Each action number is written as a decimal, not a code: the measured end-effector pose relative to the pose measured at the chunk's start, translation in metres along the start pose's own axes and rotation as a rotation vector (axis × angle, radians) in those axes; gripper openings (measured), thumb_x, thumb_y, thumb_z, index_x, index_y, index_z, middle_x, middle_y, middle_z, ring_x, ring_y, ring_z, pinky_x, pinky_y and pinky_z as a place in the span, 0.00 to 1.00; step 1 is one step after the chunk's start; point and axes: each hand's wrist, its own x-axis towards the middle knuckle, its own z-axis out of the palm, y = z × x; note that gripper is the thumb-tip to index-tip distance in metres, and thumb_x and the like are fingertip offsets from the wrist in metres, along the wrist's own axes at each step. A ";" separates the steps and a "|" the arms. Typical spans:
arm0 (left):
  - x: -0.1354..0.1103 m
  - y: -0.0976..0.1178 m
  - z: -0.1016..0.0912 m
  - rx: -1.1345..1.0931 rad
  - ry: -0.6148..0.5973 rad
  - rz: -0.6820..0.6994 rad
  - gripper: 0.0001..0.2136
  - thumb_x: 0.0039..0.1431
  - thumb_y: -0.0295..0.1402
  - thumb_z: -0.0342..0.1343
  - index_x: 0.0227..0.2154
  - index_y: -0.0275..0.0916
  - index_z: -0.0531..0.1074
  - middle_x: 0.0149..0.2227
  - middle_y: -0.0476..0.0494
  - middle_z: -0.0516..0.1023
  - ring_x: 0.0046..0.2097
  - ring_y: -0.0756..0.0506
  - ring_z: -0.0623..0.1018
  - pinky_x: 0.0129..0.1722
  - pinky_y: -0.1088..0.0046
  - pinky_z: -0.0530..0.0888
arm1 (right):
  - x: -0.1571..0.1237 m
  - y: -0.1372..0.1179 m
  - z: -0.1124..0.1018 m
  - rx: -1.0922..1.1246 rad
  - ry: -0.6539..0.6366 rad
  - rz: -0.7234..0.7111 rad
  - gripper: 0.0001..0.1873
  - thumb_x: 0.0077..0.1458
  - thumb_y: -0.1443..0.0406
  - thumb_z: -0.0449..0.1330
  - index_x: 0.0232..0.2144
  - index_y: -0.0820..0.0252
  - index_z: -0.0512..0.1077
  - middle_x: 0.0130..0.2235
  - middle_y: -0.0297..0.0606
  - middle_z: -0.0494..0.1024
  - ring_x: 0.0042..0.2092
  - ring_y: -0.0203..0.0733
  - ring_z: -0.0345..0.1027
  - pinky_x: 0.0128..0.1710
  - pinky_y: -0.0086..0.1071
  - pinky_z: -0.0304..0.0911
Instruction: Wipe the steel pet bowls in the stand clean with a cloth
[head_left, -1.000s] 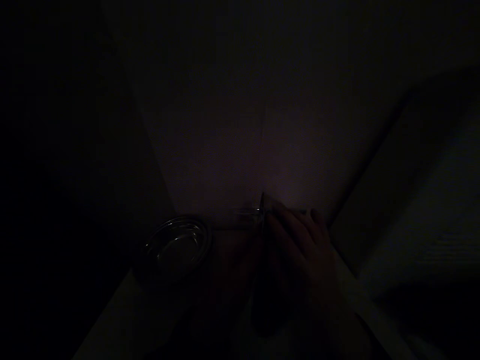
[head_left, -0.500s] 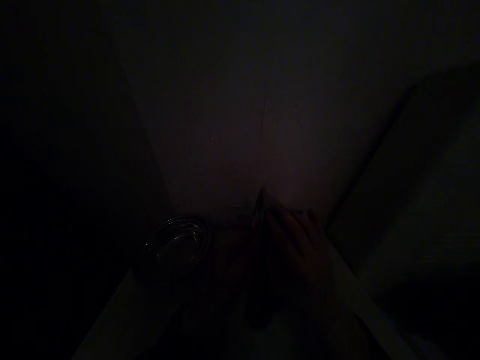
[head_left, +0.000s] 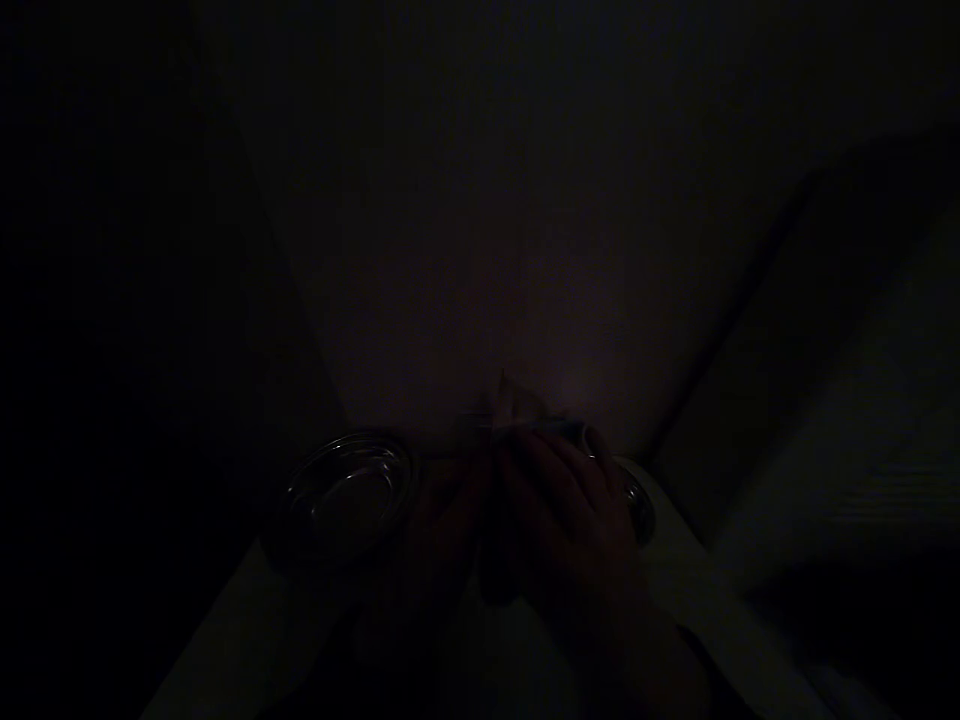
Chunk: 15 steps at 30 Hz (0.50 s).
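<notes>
The picture is very dark. My right hand (head_left: 574,510) is closed, its fingers bent over a thin, pale, packet-like thing (head_left: 519,402) whose pointed corner sticks up in front of the fingertips. A bluish band and a whitish curled edge show by the knuckles; its exact kind is too dim to make out. My left hand (head_left: 442,525) is close beside it, dim, with its fingers lost in shadow. A dark shape (head_left: 499,580) shows between the two hands, and I cannot tell what it is.
A shiny metal bowl (head_left: 351,505) stands left of my hands on a pale surface (head_left: 217,640). Partly behind my right hand is another shiny metal thing (head_left: 640,512) with a rounded rim. A wall-like panel (head_left: 465,250) rises ahead.
My right hand has shifted slightly left. The pale thing has turned from a narrow upright edge to a broader face, and the metal rim at the right has come into sight.
</notes>
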 end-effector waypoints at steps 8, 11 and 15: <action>0.000 -0.004 0.000 -0.007 -0.145 0.018 0.15 0.52 0.36 0.62 0.43 0.39 0.77 0.45 0.43 0.80 0.51 0.39 0.75 0.52 0.64 0.71 | 0.004 0.016 -0.007 0.040 -0.078 0.115 0.18 0.60 0.67 0.51 0.52 0.67 0.67 0.51 0.49 0.73 0.50 0.51 0.65 0.54 0.60 0.56; 0.000 -0.003 0.001 -0.021 -0.120 0.031 0.15 0.54 0.38 0.60 0.44 0.40 0.76 0.45 0.43 0.79 0.51 0.40 0.75 0.52 0.65 0.71 | 0.002 0.011 -0.006 0.025 -0.070 0.073 0.18 0.60 0.67 0.53 0.52 0.65 0.67 0.51 0.49 0.73 0.51 0.53 0.64 0.55 0.60 0.56; 0.002 -0.001 0.000 -0.031 -0.080 0.043 0.14 0.55 0.40 0.59 0.42 0.39 0.77 0.44 0.42 0.80 0.49 0.39 0.77 0.50 0.65 0.72 | 0.001 0.001 -0.003 0.019 -0.021 -0.001 0.16 0.59 0.68 0.54 0.50 0.63 0.70 0.51 0.46 0.74 0.52 0.52 0.64 0.56 0.59 0.54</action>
